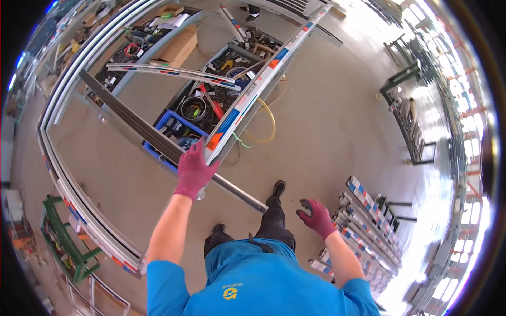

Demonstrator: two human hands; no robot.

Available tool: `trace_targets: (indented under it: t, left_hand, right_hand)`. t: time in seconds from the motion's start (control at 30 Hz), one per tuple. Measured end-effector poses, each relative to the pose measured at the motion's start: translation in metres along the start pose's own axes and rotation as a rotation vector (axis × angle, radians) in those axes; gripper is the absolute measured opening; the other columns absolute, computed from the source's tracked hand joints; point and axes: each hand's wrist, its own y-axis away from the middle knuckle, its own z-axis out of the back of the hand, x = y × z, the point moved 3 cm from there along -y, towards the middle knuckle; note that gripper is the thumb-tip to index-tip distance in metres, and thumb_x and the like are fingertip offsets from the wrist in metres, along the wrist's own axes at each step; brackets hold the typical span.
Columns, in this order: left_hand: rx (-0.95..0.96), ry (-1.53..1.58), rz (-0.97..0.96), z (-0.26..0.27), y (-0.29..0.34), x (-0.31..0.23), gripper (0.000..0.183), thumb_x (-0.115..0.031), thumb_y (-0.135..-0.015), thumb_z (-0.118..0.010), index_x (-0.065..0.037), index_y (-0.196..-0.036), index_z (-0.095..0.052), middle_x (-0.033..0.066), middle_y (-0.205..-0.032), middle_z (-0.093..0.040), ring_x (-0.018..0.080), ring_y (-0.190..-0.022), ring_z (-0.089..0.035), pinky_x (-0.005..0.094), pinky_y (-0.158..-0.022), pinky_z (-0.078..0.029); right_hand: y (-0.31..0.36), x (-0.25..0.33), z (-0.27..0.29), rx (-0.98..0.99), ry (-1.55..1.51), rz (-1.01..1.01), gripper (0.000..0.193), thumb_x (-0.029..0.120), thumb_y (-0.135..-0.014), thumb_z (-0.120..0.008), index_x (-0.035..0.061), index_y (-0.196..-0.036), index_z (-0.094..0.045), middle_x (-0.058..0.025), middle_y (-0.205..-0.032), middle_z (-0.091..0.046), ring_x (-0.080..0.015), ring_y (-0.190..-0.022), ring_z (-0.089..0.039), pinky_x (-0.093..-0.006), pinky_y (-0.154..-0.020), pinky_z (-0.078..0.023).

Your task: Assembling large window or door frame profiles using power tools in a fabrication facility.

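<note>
My left hand (194,171), in a maroon glove, grips the near end of a long white aluminium profile (240,107) with blue and orange film strips. Its fingers lie to the left of that end and the thumb to the right; the contact underneath is hidden. At this corner a dark profile (134,126) runs off to the upper left, and a grey bar (240,193) sticks out toward my legs. My right hand (317,218), gloved alike, hangs in the air to the right, fingers apart and slightly bent, holding nothing.
Beneath the profiles stands a bench with tool trays, a blue bin (182,124) and a round pot (193,108). A large pale frame (50,137) curves along the left. Stacked profiles (363,226) lie at my right. A yellow hose (274,124) loops beside the bench; a green stand (74,253) is lower left.
</note>
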Motion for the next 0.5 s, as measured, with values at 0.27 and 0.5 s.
trace_targets:
  t: [0.27, 0.5]
  left_hand:
    - [-0.069, -0.095, 0.150, 0.005, 0.003, -0.019, 0.065, -0.034, -0.085, -0.080, -0.009, -0.141, -0.060, 0.0169, -0.126, -0.069, 0.0386, -0.112, -0.068, 0.0481, -0.096, -0.055]
    - [-0.021, -0.100, 0.217, -0.004, -0.004, -0.017, 0.047, -0.028, -0.086, -0.079, -0.007, -0.126, -0.065, 0.0143, -0.124, -0.070, 0.0383, -0.111, -0.067, 0.0475, -0.096, -0.055]
  right_hand:
    - [-0.269, 0.016, 0.111, 0.106, 0.031, 0.560, 0.039, 0.029, -0.089, -0.079, 0.0082, -0.121, -0.071, -0.0154, -0.109, -0.071, -0.0370, -0.099, -0.070, -0.0454, -0.086, -0.057]
    - [-0.390, 0.103, 0.179, 0.003, -0.041, 0.829, 0.035, 0.015, -0.089, -0.081, 0.0053, -0.121, -0.071, -0.0119, -0.105, -0.073, -0.0269, -0.095, -0.073, -0.0371, -0.083, -0.058]
